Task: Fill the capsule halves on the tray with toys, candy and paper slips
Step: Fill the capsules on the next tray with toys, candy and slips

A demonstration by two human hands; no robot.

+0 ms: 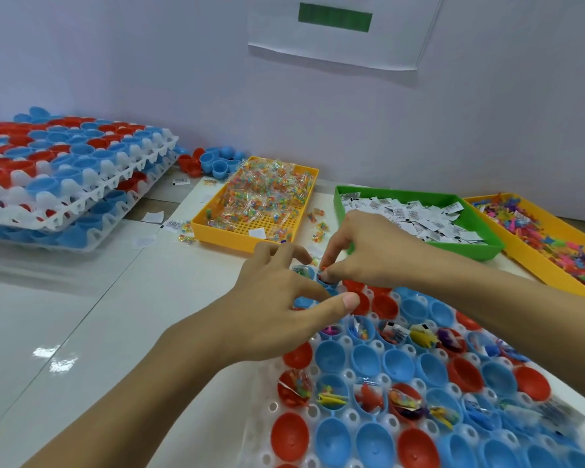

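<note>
— Both hands meet over the far left corner of the white tray point(343, 415). How is the right hand point(368, 251) set?

— Curled, its fingertips pinched together on something small and orange, right above a blue capsule half point(326, 280) at that corner. What the orange bit is, I cannot tell; it is mostly hidden by the fingers.

— And the left hand point(277, 298)?

— Fingers spread and loosely bent, thumb stretched out flat across the tray's corner, just beside the same blue half. It seems to steady things there, but I see nothing gripped in it.

— Where are the supplies?

— Three bins stand in a row along the wall beyond the hands: a yellow bin of candy packets point(260, 201), a green bin of paper slips point(416, 216) and a second yellow bin of coloured toys point(547, 231) running off the right edge. A few candy packets and slips lie loose on the table point(65, 315) around the first bin.

— Room to move?

— The glossy table to the left of the tray lies open up to the stack of two filled trays point(68, 177) at far left. A heap of loose capsule halves point(213, 162) sits against the wall between that stack and the candy bin.

— How full is the working tray?

— Two rows show toys, candy and slips inside; the rows between and nearest the camera show bare red and blue halves. The tray runs out of frame, so no full count.
</note>
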